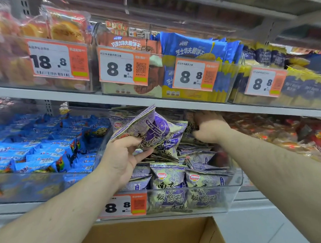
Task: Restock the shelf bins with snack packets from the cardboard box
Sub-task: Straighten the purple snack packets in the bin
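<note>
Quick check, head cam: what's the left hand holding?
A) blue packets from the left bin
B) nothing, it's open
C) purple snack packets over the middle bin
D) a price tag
C: the left hand grips purple snack packets above the clear middle bin of matching purple packets, while the right hand reaches further back into that bin.

Cardboard box sitting below lower shelf's front edge; packet bin resting on it, between two neighbouring bins.
</note>
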The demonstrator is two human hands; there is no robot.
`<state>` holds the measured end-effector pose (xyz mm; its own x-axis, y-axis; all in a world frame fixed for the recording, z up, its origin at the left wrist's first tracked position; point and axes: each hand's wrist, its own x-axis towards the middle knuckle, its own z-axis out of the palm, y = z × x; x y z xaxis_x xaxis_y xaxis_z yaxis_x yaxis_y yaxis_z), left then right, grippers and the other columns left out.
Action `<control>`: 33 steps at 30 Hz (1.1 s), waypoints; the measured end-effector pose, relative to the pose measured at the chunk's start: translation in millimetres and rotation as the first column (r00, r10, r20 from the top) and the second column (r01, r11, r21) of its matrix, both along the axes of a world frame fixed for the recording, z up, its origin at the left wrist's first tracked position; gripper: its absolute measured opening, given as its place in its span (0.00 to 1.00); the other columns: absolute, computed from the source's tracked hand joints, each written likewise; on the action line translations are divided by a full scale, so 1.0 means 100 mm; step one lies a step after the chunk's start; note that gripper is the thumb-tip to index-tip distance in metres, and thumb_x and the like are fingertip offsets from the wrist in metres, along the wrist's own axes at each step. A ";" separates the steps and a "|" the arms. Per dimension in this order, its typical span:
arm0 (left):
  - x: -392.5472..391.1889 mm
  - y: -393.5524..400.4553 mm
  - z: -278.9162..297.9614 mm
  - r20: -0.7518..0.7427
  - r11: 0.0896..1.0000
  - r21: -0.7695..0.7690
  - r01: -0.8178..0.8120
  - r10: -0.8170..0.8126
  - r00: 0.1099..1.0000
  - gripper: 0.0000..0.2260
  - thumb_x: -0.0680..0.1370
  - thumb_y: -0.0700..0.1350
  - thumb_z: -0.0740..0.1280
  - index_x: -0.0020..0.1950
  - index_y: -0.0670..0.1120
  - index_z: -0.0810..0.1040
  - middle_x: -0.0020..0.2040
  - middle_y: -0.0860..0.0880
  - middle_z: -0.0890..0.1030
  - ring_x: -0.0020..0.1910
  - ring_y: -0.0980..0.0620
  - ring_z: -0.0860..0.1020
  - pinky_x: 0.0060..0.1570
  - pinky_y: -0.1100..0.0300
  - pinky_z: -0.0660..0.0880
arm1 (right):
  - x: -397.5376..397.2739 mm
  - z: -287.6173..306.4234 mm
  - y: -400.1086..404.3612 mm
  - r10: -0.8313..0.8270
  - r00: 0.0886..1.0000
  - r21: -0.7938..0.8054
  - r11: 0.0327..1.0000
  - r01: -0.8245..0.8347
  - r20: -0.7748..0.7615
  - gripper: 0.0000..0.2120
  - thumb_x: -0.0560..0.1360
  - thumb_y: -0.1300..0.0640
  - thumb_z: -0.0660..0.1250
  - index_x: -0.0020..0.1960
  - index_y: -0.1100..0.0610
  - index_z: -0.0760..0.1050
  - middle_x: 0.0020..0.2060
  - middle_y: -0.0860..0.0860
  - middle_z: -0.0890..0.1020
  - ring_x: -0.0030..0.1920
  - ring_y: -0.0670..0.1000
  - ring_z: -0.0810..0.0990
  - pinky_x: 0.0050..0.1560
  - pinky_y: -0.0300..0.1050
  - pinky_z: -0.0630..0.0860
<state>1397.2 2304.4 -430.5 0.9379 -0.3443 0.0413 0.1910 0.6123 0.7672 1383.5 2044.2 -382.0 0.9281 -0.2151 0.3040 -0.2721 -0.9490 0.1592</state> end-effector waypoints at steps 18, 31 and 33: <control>-0.10 0.05 0.07 0.103 0.995 0.090 0.037 -0.047 0.994 0.06 0.75 0.28 0.61 0.47 0.37 0.73 0.52 0.34 0.79 0.54 0.36 0.80 0.51 0.35 0.78 | 0.23 -0.26 -0.06 -0.051 0.985 -0.114 0.993 0.032 -0.166 0.37 0.73 0.66 0.62 0.77 0.47 0.54 0.77 0.54 0.56 0.72 0.62 0.65 0.61 0.57 0.74; -0.57 -0.52 0.20 0.368 0.888 0.444 -0.115 -0.064 0.928 0.08 0.73 0.37 0.73 0.46 0.47 0.77 0.43 0.44 0.78 0.44 0.44 0.80 0.43 0.45 0.82 | -1.35 -0.09 0.85 0.327 0.733 -0.085 0.934 -0.347 0.597 0.31 0.66 0.55 0.65 0.69 0.58 0.70 0.70 0.53 0.72 0.46 0.51 0.81 0.35 0.41 0.75; -0.61 -0.58 0.21 0.392 0.877 0.467 -0.114 -0.090 0.916 0.09 0.72 0.37 0.74 0.44 0.50 0.77 0.38 0.50 0.79 0.41 0.46 0.80 0.43 0.45 0.82 | -1.30 -0.14 0.86 0.286 0.807 -0.092 0.956 -0.279 0.516 0.35 0.65 0.53 0.68 0.71 0.56 0.66 0.71 0.53 0.71 0.41 0.54 0.83 0.31 0.44 0.77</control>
<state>1336.2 2246.2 -409.8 0.8820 -0.4058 0.2396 -0.1907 0.1576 0.9689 1253.8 2130.2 -396.4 0.6515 0.0381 0.7577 -0.0373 -0.9959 0.0821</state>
